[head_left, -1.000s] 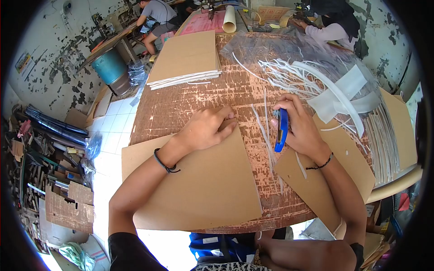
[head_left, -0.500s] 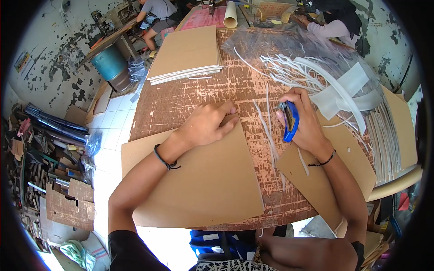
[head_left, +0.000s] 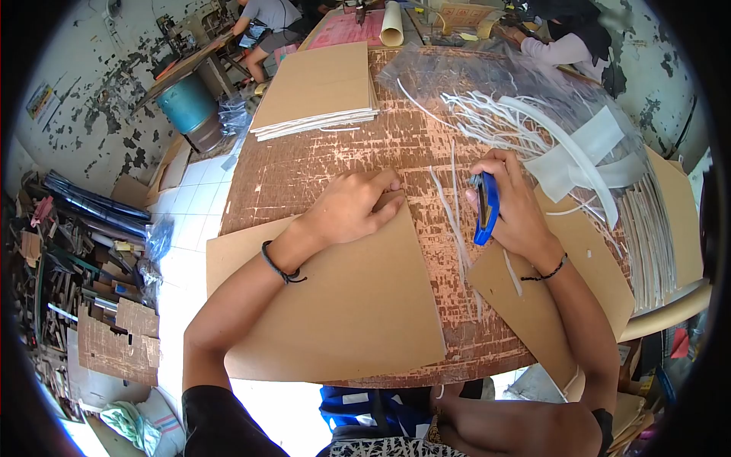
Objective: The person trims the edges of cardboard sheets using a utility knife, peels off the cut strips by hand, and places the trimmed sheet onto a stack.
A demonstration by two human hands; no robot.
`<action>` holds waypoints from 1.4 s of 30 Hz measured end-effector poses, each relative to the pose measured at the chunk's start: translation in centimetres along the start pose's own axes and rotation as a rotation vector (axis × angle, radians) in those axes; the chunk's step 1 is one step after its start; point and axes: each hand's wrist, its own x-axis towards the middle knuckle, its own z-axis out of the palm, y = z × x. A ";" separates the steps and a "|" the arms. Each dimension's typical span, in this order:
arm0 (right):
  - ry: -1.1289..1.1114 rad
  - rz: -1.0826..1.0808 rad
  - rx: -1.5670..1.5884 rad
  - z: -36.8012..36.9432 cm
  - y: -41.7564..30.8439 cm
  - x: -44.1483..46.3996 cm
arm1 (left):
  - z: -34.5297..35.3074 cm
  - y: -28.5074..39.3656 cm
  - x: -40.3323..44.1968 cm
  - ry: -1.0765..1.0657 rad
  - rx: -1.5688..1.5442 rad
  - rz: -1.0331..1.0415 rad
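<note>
On the scored brown tabletop (head_left: pixel 289 179), the large cardboard sheet (head_left: pixel 343 312) lies at the lower centre of the frame, unmoved since half a second ago. The left hand (head_left: pixel 354 206) keeps its place at the sheet's upper right corner, while the right hand (head_left: pixel 509 204), right of centre, has the blue handheld tool (head_left: pixel 489 217) turned slightly more edge-on. The sheet is flat and plain brown, with a pale right edge. The hands are apart: the left one rests with bent fingers, and whether it pinches the corner cannot be told; the right one is closed around the tool. The tool has a bright blue body and a greyish upper end. Thin white strips (head_left: pixel 451 221) lie just left of it.
</note>
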 end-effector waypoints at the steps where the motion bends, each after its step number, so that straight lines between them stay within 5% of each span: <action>1: -0.001 -0.005 -0.002 0.0 0.0 0.0 | 0.1 -0.1 0.0 0.008 0.000 0.011; 23: 0.088 -0.054 0.035 0.0 0.3 0.3 | 0.2 -0.3 -0.1 0.017 -0.006 0.031; 32: 0.157 -0.001 0.354 0.4 -1.6 1.1 | 0.0 0.0 0.2 -0.027 0.009 0.001; 39: -0.020 0.257 0.627 2.1 -4.4 2.4 | 0.3 -0.3 0.1 -0.002 -0.032 -0.033; 42: 0.125 0.230 0.727 4.5 -4.0 1.5 | 0.3 -0.5 0.2 -0.013 -0.008 -0.010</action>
